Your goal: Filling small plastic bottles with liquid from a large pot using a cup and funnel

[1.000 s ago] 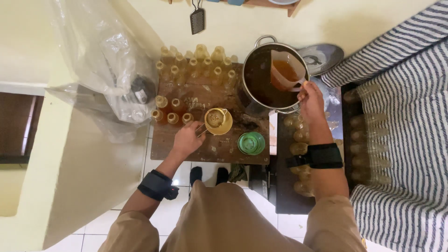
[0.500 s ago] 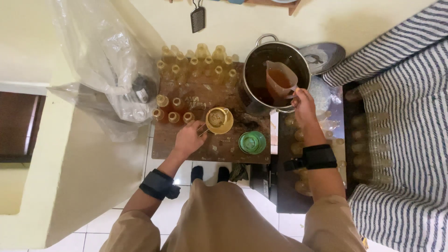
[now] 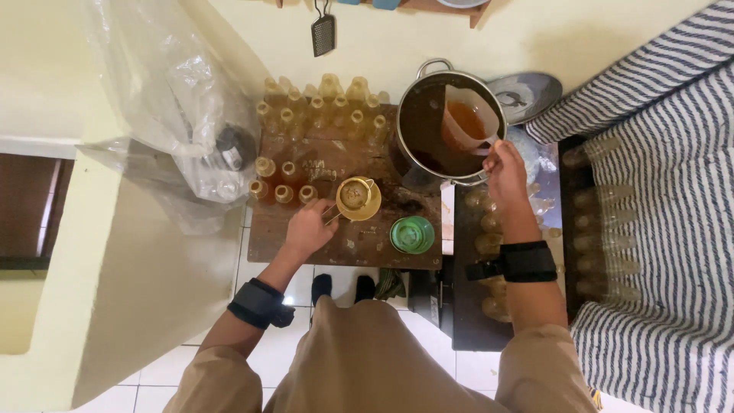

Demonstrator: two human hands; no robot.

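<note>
My left hand (image 3: 308,229) grips the handle of a small strainer sitting in a yellow funnel (image 3: 359,199) on the wooden table (image 3: 336,248). My right hand (image 3: 505,170) holds a clear plastic jug (image 3: 468,120) by its handle, lifted inside a large steel pot (image 3: 443,126) of brown liquid. The jug holds orange-brown liquid. Several small bottles (image 3: 284,180) of amber liquid stand to the left of the funnel, and more bottles (image 3: 321,103) line the table's far edge.
A green lid (image 3: 413,234) lies on the table near the funnel. A big clear plastic bag (image 3: 180,115) sits at the left. A pot lid (image 3: 527,95) rests behind the pot. Empty bottles (image 3: 489,222) lie on a dark shelf right, beside striped cloth (image 3: 657,191).
My right hand has dipped the jug into the pot and is raising it with liquid inside. My left hand stays on the strainer handle.
</note>
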